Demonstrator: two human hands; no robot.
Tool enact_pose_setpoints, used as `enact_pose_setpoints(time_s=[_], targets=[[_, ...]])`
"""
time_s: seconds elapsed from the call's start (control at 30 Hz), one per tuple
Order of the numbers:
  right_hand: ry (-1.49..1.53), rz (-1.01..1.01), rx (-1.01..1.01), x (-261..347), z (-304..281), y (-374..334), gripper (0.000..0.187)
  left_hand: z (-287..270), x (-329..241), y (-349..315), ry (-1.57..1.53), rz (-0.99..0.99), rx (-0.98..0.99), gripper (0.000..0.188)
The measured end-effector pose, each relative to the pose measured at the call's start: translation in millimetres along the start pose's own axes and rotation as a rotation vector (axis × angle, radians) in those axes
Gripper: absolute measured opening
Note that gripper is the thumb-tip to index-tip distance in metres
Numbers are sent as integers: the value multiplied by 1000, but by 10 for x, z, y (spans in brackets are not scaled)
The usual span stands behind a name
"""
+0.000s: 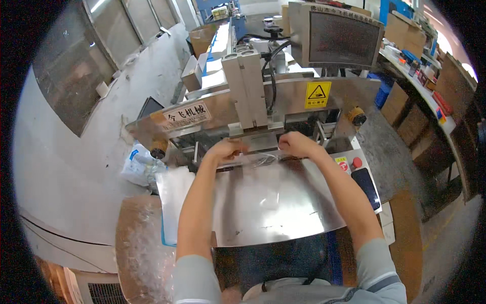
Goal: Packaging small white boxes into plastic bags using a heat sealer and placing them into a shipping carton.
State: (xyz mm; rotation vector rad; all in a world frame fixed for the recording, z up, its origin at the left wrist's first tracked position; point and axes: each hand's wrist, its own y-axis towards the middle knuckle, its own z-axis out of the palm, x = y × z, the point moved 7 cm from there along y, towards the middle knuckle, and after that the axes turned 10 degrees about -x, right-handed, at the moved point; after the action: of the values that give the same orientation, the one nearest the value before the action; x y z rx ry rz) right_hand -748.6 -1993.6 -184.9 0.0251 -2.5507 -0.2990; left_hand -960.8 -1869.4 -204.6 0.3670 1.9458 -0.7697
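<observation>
Both my arms reach forward over a shiny metal worktop [273,202] to the front of a machine. My left hand [226,149] is closed, fingers curled inward, at the left of the machine's central metal block [260,142]. Opposite it, my right hand [299,145] is closed too, with knuckles up. A crumpled clear plastic piece [264,160] lies between and just below the two hands, at the worktop's far edge. The fingertips are partly hidden, and exactly where they grip the plastic is hard to see.
A vertical metal column [245,91] rises above my hands, with a monitor [344,38] behind. At right are a red button [357,162] and a phone [365,187]. A cardboard box [136,243] of clear plastic stands at lower left, near a white bag [139,166].
</observation>
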Motion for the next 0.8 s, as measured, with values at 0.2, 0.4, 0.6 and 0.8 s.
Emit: enact_pose_setpoints(time_s=[0.2, 0.4, 0.6, 0.8], targets=[[-286, -59, 77, 624, 402, 267, 35, -233, 57, 92, -468, 616, -100, 35], [-521, -131, -146, 529, 388, -188, 60, 810, -304, -1194, 310, 672, -668, 44], [-406, -102, -141, 892, 353, -175, 60, 1482, 490, -2411, 744, 659, -603, 65], [-355, -138, -177, 803, 437, -166, 59, 1476, 546, -2422, 701, 710, -681, 62]])
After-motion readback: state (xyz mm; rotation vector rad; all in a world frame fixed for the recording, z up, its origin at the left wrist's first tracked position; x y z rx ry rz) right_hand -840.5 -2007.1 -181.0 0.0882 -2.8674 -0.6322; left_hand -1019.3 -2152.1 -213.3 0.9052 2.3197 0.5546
